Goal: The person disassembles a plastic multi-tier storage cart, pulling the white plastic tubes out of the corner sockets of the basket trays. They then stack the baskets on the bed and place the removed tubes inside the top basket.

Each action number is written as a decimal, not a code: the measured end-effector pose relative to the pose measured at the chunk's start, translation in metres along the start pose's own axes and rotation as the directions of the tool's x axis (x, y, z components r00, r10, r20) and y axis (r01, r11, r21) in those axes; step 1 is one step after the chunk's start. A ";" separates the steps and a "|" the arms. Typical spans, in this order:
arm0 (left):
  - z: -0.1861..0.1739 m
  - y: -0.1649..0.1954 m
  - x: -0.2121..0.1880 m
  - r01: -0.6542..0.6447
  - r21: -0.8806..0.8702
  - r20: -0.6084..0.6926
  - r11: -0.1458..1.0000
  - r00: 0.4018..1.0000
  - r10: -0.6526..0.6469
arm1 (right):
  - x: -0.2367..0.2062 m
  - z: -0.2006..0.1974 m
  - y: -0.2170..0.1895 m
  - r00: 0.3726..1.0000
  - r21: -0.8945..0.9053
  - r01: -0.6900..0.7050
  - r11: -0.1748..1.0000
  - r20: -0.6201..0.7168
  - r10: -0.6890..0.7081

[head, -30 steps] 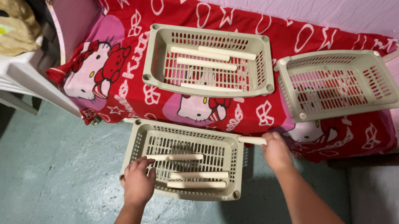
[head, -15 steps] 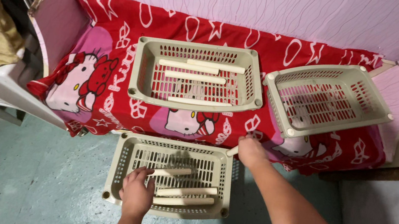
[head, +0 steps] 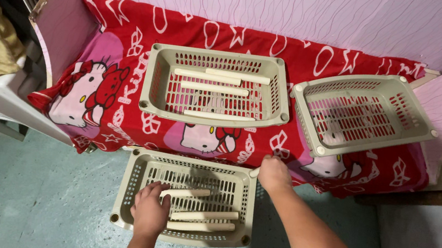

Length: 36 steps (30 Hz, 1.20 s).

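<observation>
Head view | left hand [head: 149,213] grip curled on stick [head: 186,192] in floor basket [head: 127,185] | right hand [head: 275,174] grip pinching stick end

Two surfaces carry things here. A bed covered in a red cartoon-print sheet [head: 130,49] sits just beyond the right hand [head: 275,174], and on it rest two beige plastic baskets: one [head: 210,118] straight ahead of the hands, one [head: 308,126] tilted off past the right hand, near the sheet's far corner. Below, the grey-green floor [head: 38,192] carries a third basket [head: 129,185], the left hand [head: 149,214] reaching into it, the right hand at its far corner, hard against the hanging sheet
</observation>
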State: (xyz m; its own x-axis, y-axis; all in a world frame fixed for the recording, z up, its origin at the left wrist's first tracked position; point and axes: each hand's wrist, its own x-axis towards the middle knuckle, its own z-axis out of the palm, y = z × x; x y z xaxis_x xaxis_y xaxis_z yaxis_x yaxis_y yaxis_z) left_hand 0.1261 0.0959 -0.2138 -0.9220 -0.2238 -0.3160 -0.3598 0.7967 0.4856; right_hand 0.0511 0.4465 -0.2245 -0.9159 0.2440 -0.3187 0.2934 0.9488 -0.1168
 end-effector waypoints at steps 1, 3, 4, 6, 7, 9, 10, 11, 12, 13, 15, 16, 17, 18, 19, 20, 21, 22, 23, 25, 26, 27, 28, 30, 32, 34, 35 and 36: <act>0.000 -0.001 -0.001 0.007 0.003 0.001 1.000 1.000 -0.007 | 0.000 0.002 0.000 1.000 0.001 -0.014 1.000 0.003 0.014; 0.001 -0.005 -0.005 -0.003 -0.002 -0.005 1.000 1.000 0.003 | 0.001 0.004 0.001 1.000 -0.029 -0.001 1.000 0.015 0.001; 0.001 -0.006 -0.006 -0.007 -0.005 -0.012 1.000 1.000 0.007 | 0.002 0.005 0.000 1.000 -0.043 0.009 0.999 0.020 -0.008; -0.001 -0.010 -0.009 -0.009 0.000 -0.014 1.000 1.000 0.009 | 0.001 0.004 -0.002 1.000 -0.037 -0.014 0.999 0.014 0.015; -0.002 -0.011 -0.011 -0.010 0.003 -0.016 1.000 1.000 0.010 | 0.000 0.003 -0.004 1.000 -0.034 -0.025 0.999 0.011 0.025; -0.005 -0.015 -0.013 -0.015 -0.013 -0.032 1.000 0.999 0.014 | -0.007 0.000 -0.008 0.998 -0.027 -0.055 0.998 0.034 0.056; -0.007 -0.016 -0.015 -0.017 -0.021 -0.040 1.000 0.999 0.016 | -0.013 -0.002 -0.010 0.996 -0.024 -0.070 0.997 0.045 0.071; -0.009 -0.017 -0.015 -0.019 -0.022 -0.044 1.000 0.999 0.018 | -0.020 -0.003 -0.012 0.997 -0.049 -0.061 0.997 0.037 0.063; -0.011 -0.019 -0.015 -0.020 -0.023 -0.047 1.000 0.999 0.019 | -0.030 -0.002 -0.015 0.998 -0.074 -0.051 0.996 0.029 0.054; -0.014 -0.020 -0.016 -0.024 -0.024 -0.050 0.999 0.999 0.022 | -0.038 -0.003 -0.017 0.999 -0.100 -0.044 0.994 0.020 0.046; -0.018 -0.020 -0.017 -0.019 -0.017 -0.046 1.000 0.999 0.018 | -0.054 -0.002 -0.023 0.993 -0.178 0.046 0.983 -0.101 -0.064; -0.019 -0.020 -0.018 -0.018 -0.012 -0.044 1.000 0.999 0.017 | -0.063 0.000 -0.026 0.980 -0.220 0.085 0.972 -0.157 -0.121; -0.020 -0.019 -0.019 -0.019 -0.011 -0.041 1.000 0.999 0.019 | -0.072 -0.001 -0.027 0.981 -0.265 0.090 0.960 -0.143 -0.132; -0.021 -0.018 -0.020 -0.021 -0.010 -0.038 1.000 0.999 0.021 | -0.081 0.000 -0.030 0.982 -0.310 0.096 0.946 -0.127 -0.141; -0.022 -0.016 -0.022 -0.023 -0.009 -0.035 1.000 0.999 0.023 | -0.091 0.000 -0.033 0.982 -0.354 0.101 0.930 -0.112 -0.149; -0.022 -0.015 -0.023 -0.033 -0.011 -0.037 0.999 0.999 0.033 | -0.100 0.001 -0.035 0.987 -0.323 0.103 0.941 -0.086 -0.137; -0.023 -0.012 -0.025 -0.043 -0.013 -0.040 0.999 0.998 0.042 | -0.111 0.001 -0.038 0.990 -0.291 0.104 0.951 -0.059 -0.126; -0.024 -0.011 -0.027 -0.051 -0.013 -0.041 0.999 0.998 0.050 | -0.120 0.001 -0.041 0.993 -0.259 0.105 0.960 -0.029 -0.117; -0.025 -0.011 -0.030 -0.052 -0.014 -0.038 0.999 0.998 0.052 | -0.128 0.001 -0.044 0.994 -0.233 0.102 0.967 -0.023 -0.110; -0.027 -0.008 -0.035 -0.057 -0.016 -0.030 0.998 0.998 0.057 | -0.142 0.001 -0.047 0.995 -0.184 0.092 0.979 -0.009 -0.096; -0.027 -0.007 -0.037 -0.056 -0.016 -0.022 0.998 0.998 0.056 | -0.148 0.001 -0.048 0.995 -0.174 0.097 0.980 -0.007 -0.100; -0.029 -0.007 -0.040 -0.054 -0.015 -0.016 0.998 0.998 0.054 | -0.154 0.002 -0.049 0.995 -0.164 0.103 0.981 -0.004 -0.105; -0.030 -0.007 -0.042 -0.052 -0.014 -0.011 0.999 0.999 0.052 | -0.159 0.003 -0.050 0.994 -0.153 0.110 0.982 -0.002 -0.111; -0.034 -0.009 -0.047 -0.048 -0.017 -0.013 0.999 0.999 0.048 | -0.169 0.006 -0.054 0.994 -0.143 0.108 0.984 0.031 -0.104; -0.037 -0.014 -0.051 -0.041 -0.024 -0.015 0.999 0.999 0.040 | -0.177 0.009 -0.057 0.994 -0.123 0.108 0.986 0.041 -0.104; -0.040 -0.021 -0.052 -0.027 -0.034 -0.012 0.999 1.000 0.026 | -0.183 0.012 -0.063 0.993 -0.093 0.113 0.989 0.032 -0.111; -0.041 -0.025 -0.052 -0.018 -0.035 -0.009 0.999 1.000 0.017 | -0.185 0.014 -0.066 0.993 -0.101 0.114 0.988 0.033 -0.111; -0.042 -0.030 -0.051 -0.010 -0.036 -0.006 0.999 1.000 0.009 | -0.185 0.015 -0.070 0.993 -0.109 0.114 0.987 0.032 -0.111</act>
State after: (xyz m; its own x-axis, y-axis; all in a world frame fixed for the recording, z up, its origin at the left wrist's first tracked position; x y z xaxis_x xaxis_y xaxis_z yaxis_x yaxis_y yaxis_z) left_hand 0.1777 0.0598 -0.1785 -0.9262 -0.2196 -0.3064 -0.3557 0.7783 0.5174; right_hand 0.2045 0.3321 -0.1710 -0.9336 0.1301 -0.3338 0.1552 0.9867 -0.0492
